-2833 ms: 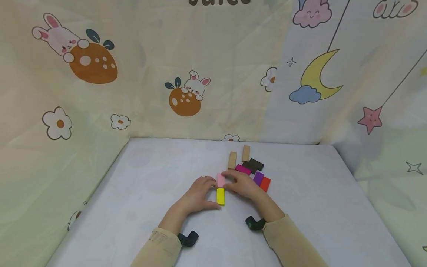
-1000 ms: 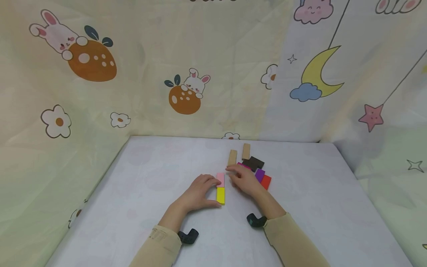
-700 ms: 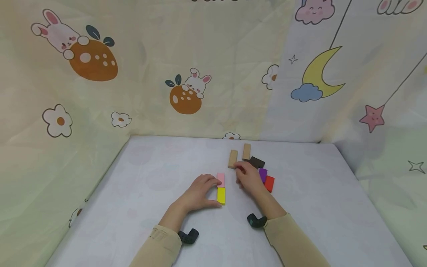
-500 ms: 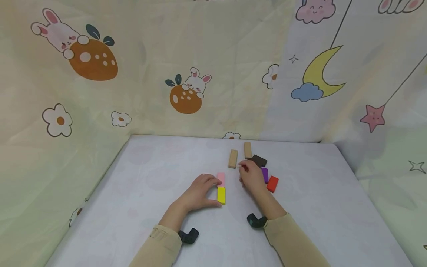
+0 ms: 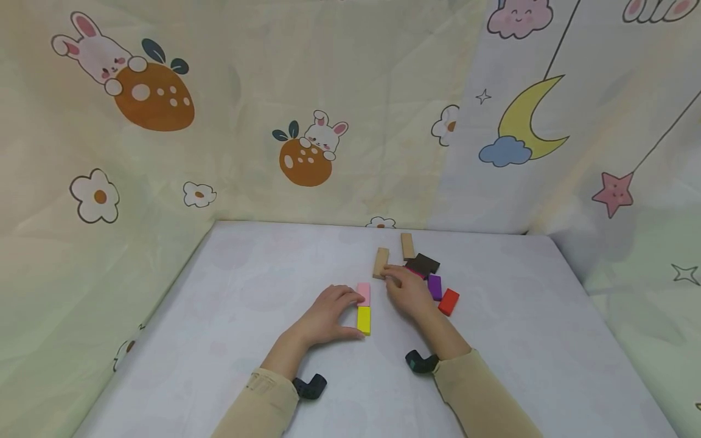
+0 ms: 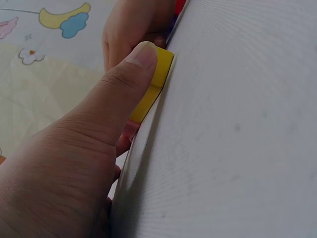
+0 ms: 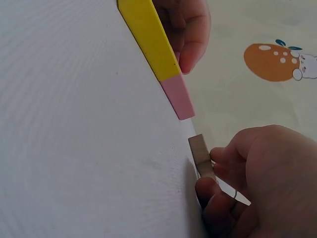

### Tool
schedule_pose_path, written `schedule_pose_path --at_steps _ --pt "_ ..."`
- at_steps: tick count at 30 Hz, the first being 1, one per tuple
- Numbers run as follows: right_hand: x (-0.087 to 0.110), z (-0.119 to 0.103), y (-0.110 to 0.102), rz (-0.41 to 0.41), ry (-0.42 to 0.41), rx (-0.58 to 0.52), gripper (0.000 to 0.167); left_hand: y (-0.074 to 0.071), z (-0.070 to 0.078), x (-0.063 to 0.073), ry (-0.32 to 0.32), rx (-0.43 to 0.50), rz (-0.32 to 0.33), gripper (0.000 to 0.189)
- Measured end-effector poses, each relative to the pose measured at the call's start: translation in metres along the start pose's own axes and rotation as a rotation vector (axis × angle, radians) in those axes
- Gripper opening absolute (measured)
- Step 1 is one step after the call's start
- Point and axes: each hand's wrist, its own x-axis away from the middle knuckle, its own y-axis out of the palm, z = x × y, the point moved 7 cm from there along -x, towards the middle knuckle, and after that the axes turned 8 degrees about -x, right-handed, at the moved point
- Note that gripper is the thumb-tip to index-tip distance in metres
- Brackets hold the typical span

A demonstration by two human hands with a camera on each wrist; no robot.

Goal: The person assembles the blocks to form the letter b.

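My left hand (image 5: 323, 316) curls around two small rectangular blocks lying end to end. Its thumb is against the near end of the yellow block (image 5: 364, 320), and a fingertip touches the pink block (image 5: 363, 293) beyond it. The left wrist view shows that thumb pressing the yellow block (image 6: 161, 69). My right hand (image 5: 408, 292) has its fingertips at the near end of a plain wooden block (image 5: 380, 261). In the right wrist view, thumb and finger close on this wooden block (image 7: 199, 150); it lies apart from the pink block (image 7: 178, 97).
Behind and right of my right hand lie another plain block (image 5: 408, 246), dark brown blocks (image 5: 424, 263), a partly hidden magenta block (image 5: 417, 273), a purple block (image 5: 434, 287) and a red block (image 5: 449, 302). A printed cloth (image 5: 383, 109) rises behind the white table (image 5: 263, 261).
My right hand left the pink block, passed over the magenta block, then came back left to the wooden block, which has shifted slightly nearer. The purple and red blocks moved rightward. My left hand stayed.
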Motion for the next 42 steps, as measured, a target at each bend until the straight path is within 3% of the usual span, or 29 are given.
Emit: schedule_pose_path --at_steps 5,11,16,26,36,42 --pt "-0.006 -0.002 -0.003 -0.043 0.031 -0.087 0.048 0.000 0.000 0.000 0.012 -0.008 0.002 0.076" --pt "-0.026 0.002 -0.001 -0.192 0.119 -0.093 0.081 -0.001 0.000 0.001 0.014 -0.012 0.014 0.076" --pt "-0.040 0.009 -0.002 -0.307 0.177 -0.123 0.093 -0.002 0.002 0.000 0.034 -0.016 0.030 0.076" --pt "-0.052 0.011 -0.006 -0.398 0.191 -0.102 0.096 -0.003 0.002 0.001 0.030 -0.008 0.035 0.075" --pt "-0.060 0.012 -0.004 -0.388 0.174 -0.084 0.096 -0.002 0.000 0.001 0.009 -0.010 0.018 0.075" --pt "-0.059 0.015 -0.003 -0.377 0.181 -0.083 0.093 -0.004 0.001 0.001 0.037 -0.009 0.039 0.076"
